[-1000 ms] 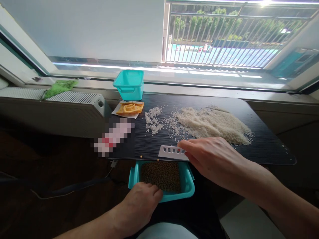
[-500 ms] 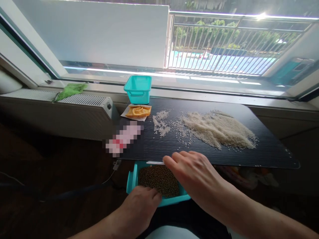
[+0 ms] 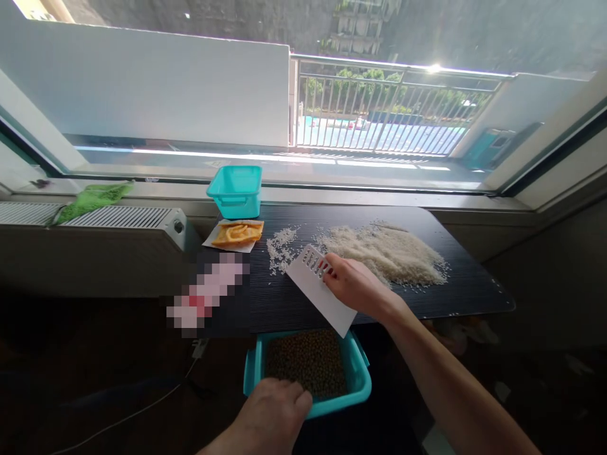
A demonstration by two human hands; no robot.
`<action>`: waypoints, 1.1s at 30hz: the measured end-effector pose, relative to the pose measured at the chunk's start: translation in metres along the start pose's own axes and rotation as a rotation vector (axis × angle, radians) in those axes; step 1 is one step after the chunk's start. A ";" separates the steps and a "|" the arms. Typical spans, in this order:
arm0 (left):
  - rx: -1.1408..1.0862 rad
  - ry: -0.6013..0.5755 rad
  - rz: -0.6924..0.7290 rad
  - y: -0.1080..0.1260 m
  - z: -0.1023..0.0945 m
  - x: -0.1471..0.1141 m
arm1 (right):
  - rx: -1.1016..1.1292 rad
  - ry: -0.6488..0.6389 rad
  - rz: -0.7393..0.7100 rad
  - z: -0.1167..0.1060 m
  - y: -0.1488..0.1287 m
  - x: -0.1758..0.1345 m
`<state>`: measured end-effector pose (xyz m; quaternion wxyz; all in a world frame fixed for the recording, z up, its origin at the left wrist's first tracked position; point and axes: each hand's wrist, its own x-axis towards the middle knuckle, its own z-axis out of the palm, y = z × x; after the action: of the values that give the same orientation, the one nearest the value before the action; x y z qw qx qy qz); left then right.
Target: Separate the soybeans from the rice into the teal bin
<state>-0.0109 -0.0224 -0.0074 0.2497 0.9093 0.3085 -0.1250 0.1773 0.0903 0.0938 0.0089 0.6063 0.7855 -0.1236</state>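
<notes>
My right hand (image 3: 358, 284) pinches a white card (image 3: 320, 300) with dark printed characters along its upper end, tilted over the front edge of the dark tabletop (image 3: 474, 297). Just below that edge is a turquoise plastic tub (image 3: 363, 390) holding small round brown-green beans (image 3: 306, 360). The near rim of the tub is in the grip of my left hand (image 3: 279, 404), whose fingers curl over it; their tips are partly hidden. Behind my right hand a wide pile of white rice (image 3: 389, 253) covers the tabletop. A smaller rice scatter (image 3: 281, 246) lies left of the card.
A second turquoise tub (image 3: 234, 202) stands at the back left by the window. In front of it lies an orange-yellow packet (image 3: 237, 234) on white paper, then a blurred-out pink item (image 3: 211, 291). Left are a radiator (image 3: 118, 218) with a green cloth (image 3: 92, 201) and a cable (image 3: 165, 395).
My right hand has risen from the tub to above the tabletop, bringing the white card into full view. My left hand stays on the tub rim. The camera view has shifted.
</notes>
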 end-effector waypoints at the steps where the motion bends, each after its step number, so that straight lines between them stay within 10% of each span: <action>1: 0.010 0.002 0.010 0.000 0.000 0.002 | 0.003 0.018 0.019 -0.003 0.009 0.003; 15: 0.244 0.433 0.216 -0.021 0.072 0.023 | -0.029 0.200 0.242 -0.031 0.104 0.035; 19: 0.256 0.448 0.207 -0.018 0.070 0.024 | 0.063 0.290 0.181 -0.033 0.079 0.039; 26: 0.256 0.306 0.152 -0.015 0.070 0.023 | 0.396 0.073 -0.024 0.006 -0.007 0.065; 33: 0.265 0.429 0.179 -0.017 0.078 0.024 | 0.370 0.055 0.026 0.032 -0.034 0.100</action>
<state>-0.0091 -0.0405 -0.0889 0.0674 0.9635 0.2536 0.0538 0.1144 0.1714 0.0525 -0.1228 0.6109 0.7414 -0.2491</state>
